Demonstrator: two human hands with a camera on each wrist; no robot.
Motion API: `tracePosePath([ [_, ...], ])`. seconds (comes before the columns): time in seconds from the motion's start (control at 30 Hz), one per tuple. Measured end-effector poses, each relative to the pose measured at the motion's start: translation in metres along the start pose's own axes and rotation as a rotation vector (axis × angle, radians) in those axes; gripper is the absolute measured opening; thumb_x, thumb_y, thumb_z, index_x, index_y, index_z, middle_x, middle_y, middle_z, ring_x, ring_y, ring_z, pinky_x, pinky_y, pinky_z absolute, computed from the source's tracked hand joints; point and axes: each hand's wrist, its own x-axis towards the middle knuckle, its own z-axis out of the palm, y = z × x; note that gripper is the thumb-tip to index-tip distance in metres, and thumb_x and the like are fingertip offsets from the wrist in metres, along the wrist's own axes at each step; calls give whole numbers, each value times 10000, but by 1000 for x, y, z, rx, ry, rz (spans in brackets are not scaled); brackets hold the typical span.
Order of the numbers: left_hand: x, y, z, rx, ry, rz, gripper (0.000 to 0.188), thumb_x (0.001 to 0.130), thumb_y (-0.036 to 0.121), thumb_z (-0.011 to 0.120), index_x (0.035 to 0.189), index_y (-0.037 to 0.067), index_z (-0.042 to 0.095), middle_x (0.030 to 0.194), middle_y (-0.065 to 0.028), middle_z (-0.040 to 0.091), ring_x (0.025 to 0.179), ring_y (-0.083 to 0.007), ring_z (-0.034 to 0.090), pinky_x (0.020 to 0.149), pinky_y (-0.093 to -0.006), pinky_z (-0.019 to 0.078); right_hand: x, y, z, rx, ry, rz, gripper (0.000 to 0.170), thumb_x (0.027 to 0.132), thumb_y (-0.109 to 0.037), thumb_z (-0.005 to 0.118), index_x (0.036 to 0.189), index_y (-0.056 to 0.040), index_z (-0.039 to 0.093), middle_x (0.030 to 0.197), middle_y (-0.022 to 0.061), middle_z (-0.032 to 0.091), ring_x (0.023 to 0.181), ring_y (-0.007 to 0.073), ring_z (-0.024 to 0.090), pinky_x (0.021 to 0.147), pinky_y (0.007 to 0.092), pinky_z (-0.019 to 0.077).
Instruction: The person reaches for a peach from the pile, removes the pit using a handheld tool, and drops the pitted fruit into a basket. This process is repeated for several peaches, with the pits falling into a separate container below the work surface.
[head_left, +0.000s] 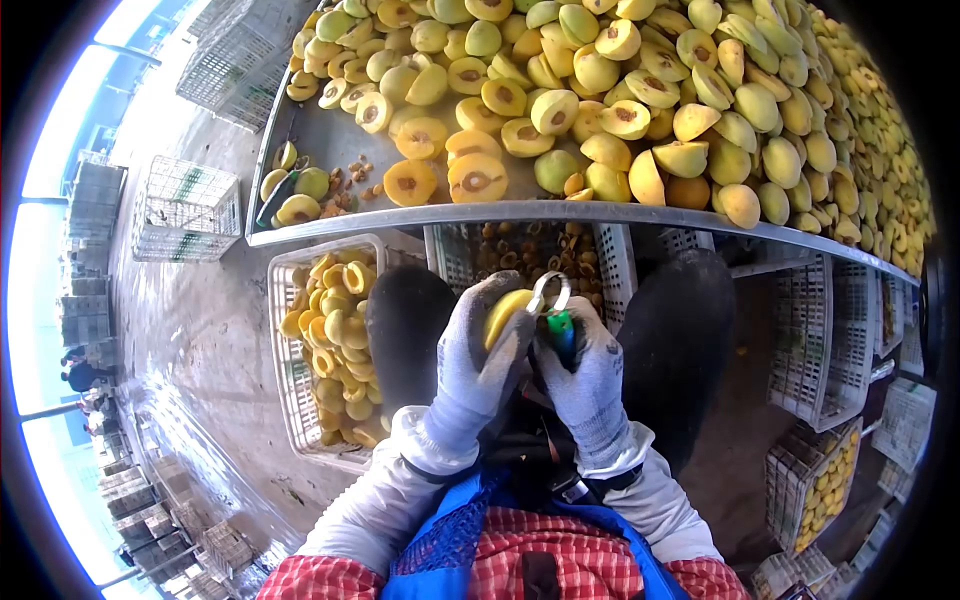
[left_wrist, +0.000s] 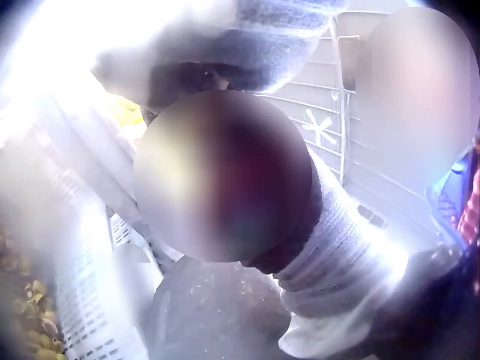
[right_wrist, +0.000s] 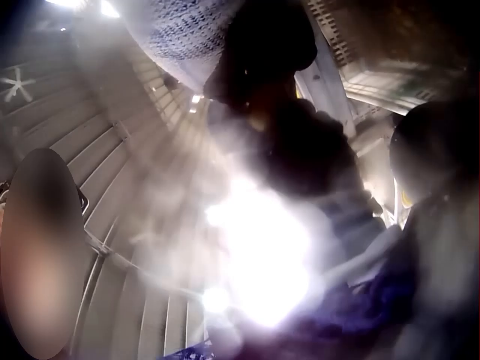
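Metal table (head_left: 500,212) heaped with fruit (head_left: 780,110), hands below

Wrists angled inward, the left hand (head_left: 472,365) curls its fingers round a yellow fruit piece (head_left: 506,316); the right hand (head_left: 588,385) (both are gloved) grips a green-handled ring tool (head_left: 561,325) beside it.

Daylight glares at the head view's curved left edge; both wrist views blur around white flare.

Head view looks down from above the fingers (head_left: 510,345), worktop (head_left: 400,215) beyond; both wrist views, close in, share the roof (left_wrist: 375,180).
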Motion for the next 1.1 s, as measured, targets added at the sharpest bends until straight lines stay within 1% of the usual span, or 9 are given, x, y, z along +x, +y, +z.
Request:
tracePosePath([
  [0.1,-4,-11,5,-76,-23,107,384,895,104,606,1240,-22,493,1154,-129,582,1054,-157,559,920,-285,438,-5,-3,-5,-236,-32,-116,218,779,-62,672,976,-27,588,787,110,609,721,216,631,678,318,492],
  [0.27,-6,-11,12,-346,56,-148,352,950,226,571,1218,7,509,1094,-88,584,985,-140,561,869,-270,466,-21,-4,0,54,-101,-129,156,815,-54,662,927,13,576,761,66,592,716,155,611,646,304,491],
  [0.33,-4,-2,13,-486,190,-305,382,943,301,582,1204,28,522,1046,-71,591,942,-138,564,831,-281,489,-19,-2,-6,224,-23,111,162,827,-52,659,943,-4,556,769,81,608,713,157,621,638,294,495],
  [0.4,-4,4,10,-432,175,-208,405,944,324,573,1221,34,516,1039,-70,595,918,-134,568,813,-278,491,-17,-1,-12,390,54,354,172,839,-50,656,959,-20,536,777,96,624,710,159,630,630,284,499],
  [0.53,-11,5,10,-340,119,-224,373,944,254,568,1226,17,510,1043,-86,606,877,-137,590,794,-272,490,-17,-6,-3,-25,-32,72,227,819,-74,690,981,-29,537,790,107,623,717,201,643,640,303,505],
  [0.63,-12,-14,6,117,61,131,351,931,224,590,1204,11,528,1040,-98,619,892,-142,601,794,-269,491,-11,-7,-2,-220,-7,-111,269,790,-76,706,1004,-42,546,806,137,627,719,280,656,643,331,511],
  [0.8,-11,-3,4,-344,159,-236,328,948,244,563,1164,-1,549,1037,-86,619,921,-131,589,811,-269,483,-34,-18,-1,-88,-215,-85,231,827,-142,675,983,-35,542,768,176,609,697,345,640,601,382,492],
  [0.9,-11,-2,4,-299,143,-116,367,957,271,542,1185,-17,538,1066,-93,607,951,-141,579,855,-271,470,-34,-6,1,-117,-228,112,215,881,-200,611,970,-20,534,755,198,602,699,380,631,592,405,486],
  [1.1,-18,-10,12,-308,241,-19,360,958,251,538,1193,-21,535,1075,-111,604,970,-157,584,869,-278,467,-37,-4,11,-99,-156,12,326,945,-158,490,1136,107,496,821,233,628,735,349,650,642,374,492],
])
